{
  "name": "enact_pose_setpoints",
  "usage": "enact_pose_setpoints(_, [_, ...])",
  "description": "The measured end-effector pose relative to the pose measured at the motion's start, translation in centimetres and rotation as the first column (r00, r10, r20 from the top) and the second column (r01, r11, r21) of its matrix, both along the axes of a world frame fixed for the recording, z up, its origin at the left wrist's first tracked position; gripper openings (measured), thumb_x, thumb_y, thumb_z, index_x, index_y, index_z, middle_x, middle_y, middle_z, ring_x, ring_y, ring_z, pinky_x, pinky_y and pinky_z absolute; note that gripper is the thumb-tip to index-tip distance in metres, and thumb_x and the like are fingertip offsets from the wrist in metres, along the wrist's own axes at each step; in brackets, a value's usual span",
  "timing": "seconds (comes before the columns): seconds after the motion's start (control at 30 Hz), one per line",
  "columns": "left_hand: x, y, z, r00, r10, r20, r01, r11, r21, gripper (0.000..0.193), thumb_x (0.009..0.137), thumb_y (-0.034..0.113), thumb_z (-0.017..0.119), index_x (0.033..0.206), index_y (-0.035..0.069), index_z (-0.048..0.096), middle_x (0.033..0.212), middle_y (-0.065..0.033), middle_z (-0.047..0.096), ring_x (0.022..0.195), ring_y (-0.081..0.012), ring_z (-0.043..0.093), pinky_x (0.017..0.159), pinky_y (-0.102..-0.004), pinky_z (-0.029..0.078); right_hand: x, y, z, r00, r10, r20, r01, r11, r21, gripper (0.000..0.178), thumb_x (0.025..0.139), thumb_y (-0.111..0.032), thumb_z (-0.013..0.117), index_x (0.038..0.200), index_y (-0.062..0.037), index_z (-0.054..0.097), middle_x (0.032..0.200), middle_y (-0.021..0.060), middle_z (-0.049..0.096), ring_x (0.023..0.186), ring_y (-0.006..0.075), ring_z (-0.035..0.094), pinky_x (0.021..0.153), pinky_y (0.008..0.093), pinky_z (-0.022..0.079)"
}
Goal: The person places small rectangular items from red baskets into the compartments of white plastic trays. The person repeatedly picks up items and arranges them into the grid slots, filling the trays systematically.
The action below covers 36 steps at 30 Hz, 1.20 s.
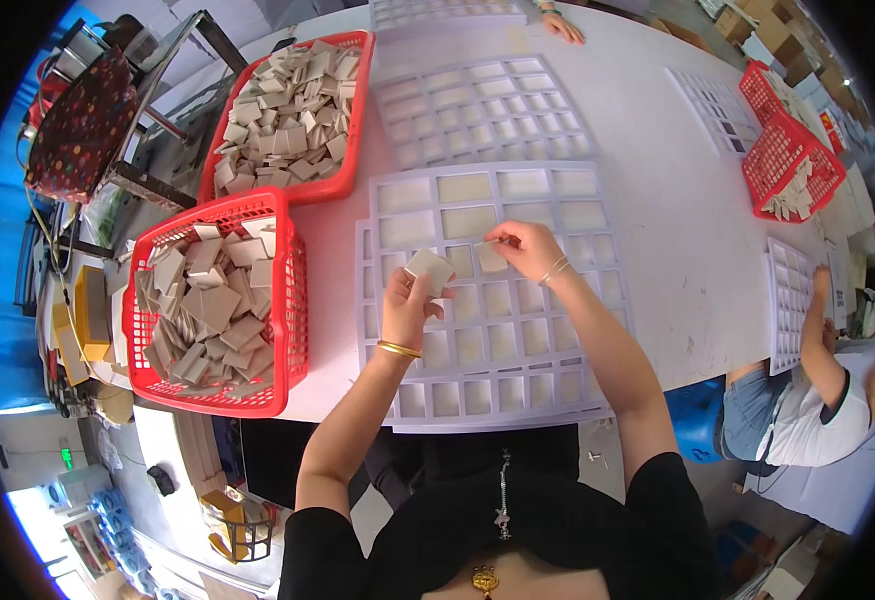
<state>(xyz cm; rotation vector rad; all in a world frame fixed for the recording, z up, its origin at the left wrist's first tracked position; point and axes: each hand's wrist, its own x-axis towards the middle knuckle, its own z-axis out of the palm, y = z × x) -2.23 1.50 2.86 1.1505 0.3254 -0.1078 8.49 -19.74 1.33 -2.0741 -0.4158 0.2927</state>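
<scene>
My left hand [408, 308] is closed around a few pale square pieces [430, 268], which look like thin card or board, over the left part of a white compartment tray [437, 190]. Between the fingertips of my right hand [530, 250] is one small pale square piece [494, 260], low over the tray's middle cells. Whether that piece touches the tray I cannot tell. Many cells hold flat cream-coloured squares or rectangles. Another tray layer [488, 412] shows beneath the near edge.
To the left stand a near red basket [283, 300] and a far red basket [363, 110], both heaped with loose pieces. Beyond lies another compartment tray [473, 112]. A person's hand [563, 28] rests at the far edge. Rightward are red baskets [773, 165] and a person beside a tray [791, 300].
</scene>
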Motion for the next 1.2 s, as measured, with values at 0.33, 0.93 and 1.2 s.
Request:
enact_pose_setpoints(0.33, [-1.8, -0.4, -0.9, 1.000, 0.011, 0.011, -0.013, 0.973, 0.229, 0.015, 0.090, 0.013, 0.060, 0.095, 0.001, 0.053, 0.084, -0.0074, 0.064, 0.065, -0.0119, 0.063, 0.042, -0.0214, 0.042, -0.5, -0.2, -1.0, 0.878, 0.209, 0.430, -0.031, 0.923, -0.384, 0.015, 0.069, -0.011, 0.072, 0.083, -0.0143, 0.067, 0.087, 0.0016, 0.061, 0.092, 0.0224, 0.055, 0.073, 0.0364, 0.048])
enact_pose_setpoints(0.93, [0.0, -0.7, -0.6, 0.938, -0.295, 0.180, 0.047, 0.627, 0.778, 0.012, 0.087, 0.010, 0.058, 0.096, 0.003, 0.061, 0.077, -0.0083, 0.062, 0.063, -0.0202, 0.060, 0.055, -0.0319, 0.048, -4.8, -1.9, 2.3, 0.993, -0.120, 0.024, 0.108, 0.953, 0.283, 0.015, 0.081, -0.009, 0.066, 0.095, -0.0043, 0.064, 0.086, 0.0050, 0.067, 0.068, 0.0115, 0.060, 0.063, 0.0248, 0.049])
enact_pose_setpoints(1.2, [2.0, -1.2, -1.1, 0.822, -0.556, 0.123, 0.105, 0.360, 0.927, 0.010, 0.082, 0.005, 0.060, 0.092, 0.005, 0.061, 0.084, -0.0102, 0.061, 0.070, -0.0250, 0.060, 0.063, -0.0322, 0.048, -5.3, -1.5, 1.2, 0.998, 0.055, -0.017, -0.054, 0.997, 0.050, 0.016, 0.080, -0.011, 0.066, 0.095, -0.0047, 0.064, 0.079, 0.0047, 0.067, 0.065, 0.0124, 0.061, 0.061, 0.0265, 0.049])
